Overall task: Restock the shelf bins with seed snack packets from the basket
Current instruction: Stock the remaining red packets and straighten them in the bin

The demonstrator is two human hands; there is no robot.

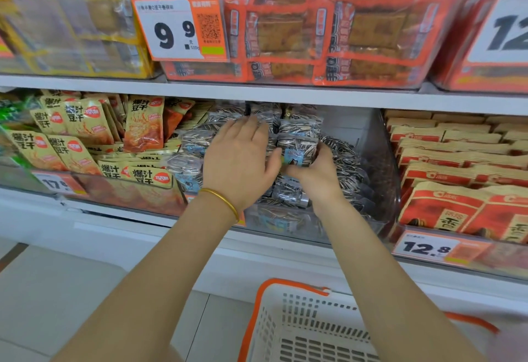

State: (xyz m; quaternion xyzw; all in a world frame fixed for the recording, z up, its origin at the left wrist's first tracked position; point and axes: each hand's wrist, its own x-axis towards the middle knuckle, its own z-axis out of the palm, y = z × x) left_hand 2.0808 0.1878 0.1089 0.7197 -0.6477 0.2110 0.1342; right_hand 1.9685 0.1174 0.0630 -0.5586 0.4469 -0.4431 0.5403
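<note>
A clear shelf bin (384,161) on the middle shelf holds several sunflower seed packets (188,139) with striped seeds and blue labels. My left hand (240,159), a gold bangle on its wrist, lies flat with straight fingers on the packets at the bin's middle. My right hand (314,170) grips one seed packet (297,147) just right of the left hand, inside the bin. The white basket (271,319) with orange rim stands below, at the bottom of the view; its visible part shows no packets.
Yellow tofu snack packets (71,133) fill the bin to the left. Red-and-tan seed bags (457,167) fill the bin to the right. The upper shelf (285,93) overhangs closely, with orange packets and price tags above. Pale floor tiles (57,290) lie at lower left.
</note>
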